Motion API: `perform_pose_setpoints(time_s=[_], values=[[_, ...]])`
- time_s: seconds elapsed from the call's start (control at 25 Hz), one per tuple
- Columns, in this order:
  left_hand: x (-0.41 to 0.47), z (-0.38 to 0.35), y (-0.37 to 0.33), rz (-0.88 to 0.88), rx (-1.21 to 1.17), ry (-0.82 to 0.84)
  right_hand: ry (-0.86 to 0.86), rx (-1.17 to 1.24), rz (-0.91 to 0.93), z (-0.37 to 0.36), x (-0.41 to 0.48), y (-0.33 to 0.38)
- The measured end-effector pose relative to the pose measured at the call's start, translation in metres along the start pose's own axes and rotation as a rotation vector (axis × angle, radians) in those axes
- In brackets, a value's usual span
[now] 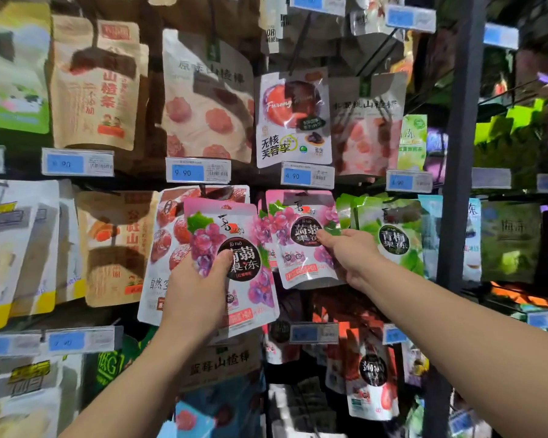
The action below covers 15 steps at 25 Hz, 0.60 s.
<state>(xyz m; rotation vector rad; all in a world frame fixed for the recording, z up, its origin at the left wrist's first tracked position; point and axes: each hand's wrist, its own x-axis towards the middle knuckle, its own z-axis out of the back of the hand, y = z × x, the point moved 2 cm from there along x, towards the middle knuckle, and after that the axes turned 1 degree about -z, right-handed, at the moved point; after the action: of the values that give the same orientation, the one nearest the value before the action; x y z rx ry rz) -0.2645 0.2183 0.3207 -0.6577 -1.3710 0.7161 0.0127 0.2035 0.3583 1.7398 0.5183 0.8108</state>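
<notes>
Left hand point(196, 292), right hand point(353, 257) grip grape pouches point(234, 245) beside green pouch point(393, 238).

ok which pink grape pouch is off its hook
The nearer pouch gripped by the left hand, overlapping the red-fruit bag; the other pouch hangs under the 4.90 tag, right hand pinching its edge.

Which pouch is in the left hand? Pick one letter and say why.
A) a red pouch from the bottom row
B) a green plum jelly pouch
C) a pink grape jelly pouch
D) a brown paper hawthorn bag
C: the left hand grips the pink grape jelly pouch, thumb on its front, off the rack, while the right hand holds the hanging pink pouch beside the green ones.
</notes>
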Motion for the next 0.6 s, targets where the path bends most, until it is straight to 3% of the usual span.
perform_pose_setpoints(time_s=[0.28, 0.44, 0.6], values=[[0.013, 0.009, -0.009, -0.045, -0.053, -0.043, -0.059, -0.151, 0.017, -0.007, 0.014, -0.023], [0.032, 0.013, -0.012, -0.108, -0.066, -0.042, -0.129, -0.112, 0.044, -0.030, 0.030, -0.041], [0.042, 0.014, -0.006, -0.146, -0.088, -0.019, -0.217, 0.003, -0.056, -0.061, 0.059, -0.055]])
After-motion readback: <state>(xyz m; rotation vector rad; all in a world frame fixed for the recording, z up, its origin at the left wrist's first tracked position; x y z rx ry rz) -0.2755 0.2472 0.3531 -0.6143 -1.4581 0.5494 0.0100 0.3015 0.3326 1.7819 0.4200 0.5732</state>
